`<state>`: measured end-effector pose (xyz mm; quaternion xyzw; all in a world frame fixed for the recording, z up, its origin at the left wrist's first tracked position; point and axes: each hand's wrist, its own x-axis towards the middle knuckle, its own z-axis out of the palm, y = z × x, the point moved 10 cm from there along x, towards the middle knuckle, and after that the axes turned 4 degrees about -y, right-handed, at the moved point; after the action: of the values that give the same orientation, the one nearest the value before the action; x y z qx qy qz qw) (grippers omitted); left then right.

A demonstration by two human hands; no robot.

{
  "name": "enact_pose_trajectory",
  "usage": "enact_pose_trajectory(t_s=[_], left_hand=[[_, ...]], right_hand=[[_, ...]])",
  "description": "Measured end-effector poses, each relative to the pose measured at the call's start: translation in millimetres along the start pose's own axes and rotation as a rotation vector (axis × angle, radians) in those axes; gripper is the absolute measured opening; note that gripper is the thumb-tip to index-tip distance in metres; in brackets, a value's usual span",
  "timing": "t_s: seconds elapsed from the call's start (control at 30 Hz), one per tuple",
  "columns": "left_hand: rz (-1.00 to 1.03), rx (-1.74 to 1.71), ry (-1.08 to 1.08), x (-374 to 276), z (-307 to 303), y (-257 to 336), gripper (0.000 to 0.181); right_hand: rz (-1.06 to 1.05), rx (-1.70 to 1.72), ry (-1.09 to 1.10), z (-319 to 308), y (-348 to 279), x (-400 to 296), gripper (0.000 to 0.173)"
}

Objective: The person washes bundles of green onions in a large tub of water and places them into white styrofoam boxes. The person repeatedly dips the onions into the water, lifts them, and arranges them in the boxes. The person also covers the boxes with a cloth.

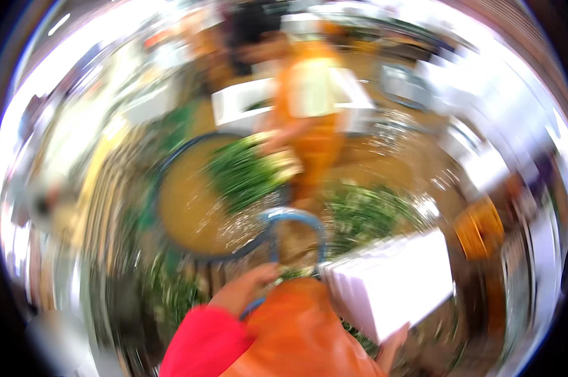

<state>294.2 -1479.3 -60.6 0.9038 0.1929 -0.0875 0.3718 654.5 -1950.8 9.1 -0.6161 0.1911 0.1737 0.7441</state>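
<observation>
My right hand (393,340) grips the lower corner of a large white foam box (409,278), which is tilted beside my orange apron. My left hand (253,281) is in front of my waist, by a small patch of leafy greens (293,273). Blur hides whether its fingers hold anything. Just beyond that hand stands a blue tubular metal frame (321,231) with an arched top. Past it, another person in an orange apron (319,136) holds a big bunch of scallions (244,172) over a round tub of brown water (180,202).
A heap of loose greens (368,214) lies on the wet floor behind my box. An orange crate (479,228) stands to the right. White foam boxes (239,106) are behind the tub, with more stacked at right (482,167). Scattered leaves (175,287) lie at left.
</observation>
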Motion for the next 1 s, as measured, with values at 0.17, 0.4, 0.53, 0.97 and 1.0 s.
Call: enact_pose_trajectory(t_s=[0.17,0.4,0.53,0.97,1.0], left_hand=[[-0.395,0.14,-0.343,112,146,140,0.028],[-0.799,-0.056,-0.533,460,148,261,0.031],[-0.493,0.174,-0.571,745,160,394,0.033],[0.731,-0.382,-0.529,1203,294,1224,0.033],[0.754,-0.365,-0.642,1212,333,1225,0.032]], right_hand=[[-0.23,-0.155,0.143,-106,-288,258,0.045],[-0.545,0.562,0.243,-209,-521,419,0.065],[-0.553,0.452,0.108,-200,-723,634,0.074],[-0.184,-0.533,0.123,-435,-574,859,0.055],[0.098,-0.717,0.225,-496,-486,855,0.05]])
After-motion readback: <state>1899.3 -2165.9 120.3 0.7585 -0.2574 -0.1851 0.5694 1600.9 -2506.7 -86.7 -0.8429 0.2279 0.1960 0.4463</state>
